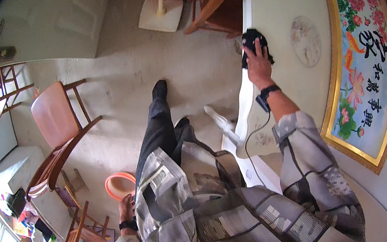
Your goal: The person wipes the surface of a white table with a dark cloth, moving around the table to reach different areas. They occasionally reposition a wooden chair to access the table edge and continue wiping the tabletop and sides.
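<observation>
My right hand (259, 67) is on a bunched black cloth (252, 41) at the near edge of a cream table (288, 94). Its fingers spread over the cloth, pressing it against the tabletop. The table has a wavy edge, a faded oval flower print and a silver-white leg (225, 125). My left hand (126, 209) hangs low by my side, partly covered by my shirt. It overlaps the rim of an orange-red basin (113, 189) on the floor; whether they touch is unclear. I cannot make out whether its fingers hold anything.
A wooden chair (56, 120) stands to my left, with smaller wooden chairs (81, 230) behind it. Ahead are another wooden chair (211, 2) and a stand with a white square base (161, 14). A gold-framed picture (363, 67) stands against the wall beyond the table. A cable runs from my right wrist.
</observation>
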Tool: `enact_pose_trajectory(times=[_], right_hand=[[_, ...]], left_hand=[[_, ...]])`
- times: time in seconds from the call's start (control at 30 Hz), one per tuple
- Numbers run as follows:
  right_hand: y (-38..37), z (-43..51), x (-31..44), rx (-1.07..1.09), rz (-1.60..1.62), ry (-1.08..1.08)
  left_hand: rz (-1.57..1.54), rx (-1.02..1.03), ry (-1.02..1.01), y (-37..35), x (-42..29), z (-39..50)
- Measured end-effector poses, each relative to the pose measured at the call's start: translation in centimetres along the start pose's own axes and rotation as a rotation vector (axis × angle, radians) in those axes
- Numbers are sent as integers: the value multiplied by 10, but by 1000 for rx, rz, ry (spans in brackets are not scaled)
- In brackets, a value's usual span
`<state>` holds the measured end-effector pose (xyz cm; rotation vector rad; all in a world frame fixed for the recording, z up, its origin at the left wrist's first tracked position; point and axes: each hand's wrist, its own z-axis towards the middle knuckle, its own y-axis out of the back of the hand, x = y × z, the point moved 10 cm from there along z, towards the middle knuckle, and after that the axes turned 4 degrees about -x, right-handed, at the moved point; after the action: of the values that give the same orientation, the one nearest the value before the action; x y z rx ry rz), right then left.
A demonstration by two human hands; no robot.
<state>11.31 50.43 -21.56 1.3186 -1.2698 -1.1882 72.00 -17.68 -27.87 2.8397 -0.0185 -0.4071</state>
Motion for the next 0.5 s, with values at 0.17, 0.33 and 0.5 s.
enact_pose_trajectory(times=[0.17,0.33,0.5], right_hand=[[-13,67,-16,51,-83,80],[-15,106,-18,44,-168,195],[-10,107,-14,53,-189,221]], left_hand=[[30,43,34,0,30,4],[39,50,-61,0,35,5],[354,18,-298,3,11,17]])
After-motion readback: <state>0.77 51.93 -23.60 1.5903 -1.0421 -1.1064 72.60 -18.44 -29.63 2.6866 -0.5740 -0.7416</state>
